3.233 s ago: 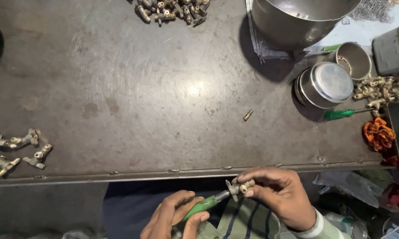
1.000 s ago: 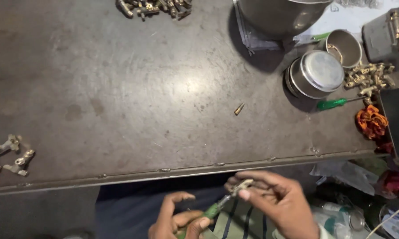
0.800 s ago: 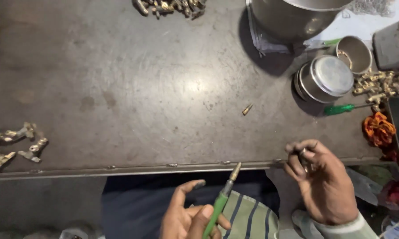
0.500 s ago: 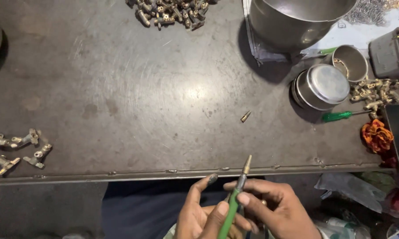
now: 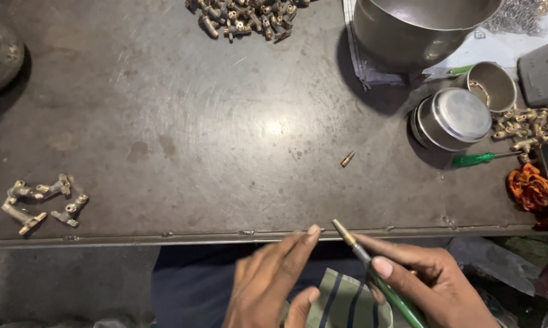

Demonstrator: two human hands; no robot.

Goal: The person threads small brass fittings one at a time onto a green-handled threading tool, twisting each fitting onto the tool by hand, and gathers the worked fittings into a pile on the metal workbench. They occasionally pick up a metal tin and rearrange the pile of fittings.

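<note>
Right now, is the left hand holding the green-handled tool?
No. The green-handled tool sits in the right hand; the left hand is open beside it.

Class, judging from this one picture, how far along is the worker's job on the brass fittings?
Done, apparently: four fittings set aside on the left. In hand: the right hand grips a green-handled screwdriver; the left hand is open and empty. Left: the heap of fittings at the far edge.

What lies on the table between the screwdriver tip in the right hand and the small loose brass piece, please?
Nothing: in the head view, only bare dark table separates the screwdriver in the right hand from the brass piece.
</note>
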